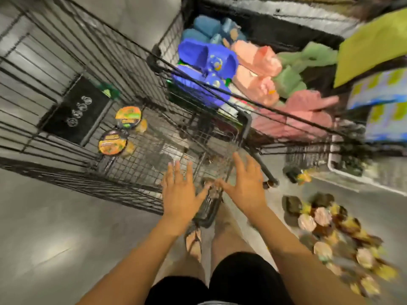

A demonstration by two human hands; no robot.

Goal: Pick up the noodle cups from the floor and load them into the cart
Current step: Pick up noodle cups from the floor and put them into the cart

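A black wire cart point(66, 137) stands in front of me. Two noodle cups lie inside it on the mesh floor: one with an orange-green lid point(128, 117) and one with an orange-purple lid point(112, 144). My left hand point(179, 191) and my right hand point(245, 183) hover over the cart's near end, fingers spread, holding nothing. Several noodle cups point(326, 230) lie in a heap on the floor at my right. One more cup point(299, 175) lies apart, further up by the cart's wheel.
A wire bin point(286, 111) of blue, pink and green slippers stands right behind the cart. A white tray edge point(343, 172) is on the floor at right. My legs and a sandalled foot point(193, 241) stand beside the cart's near corner. Grey floor spreads to the left.
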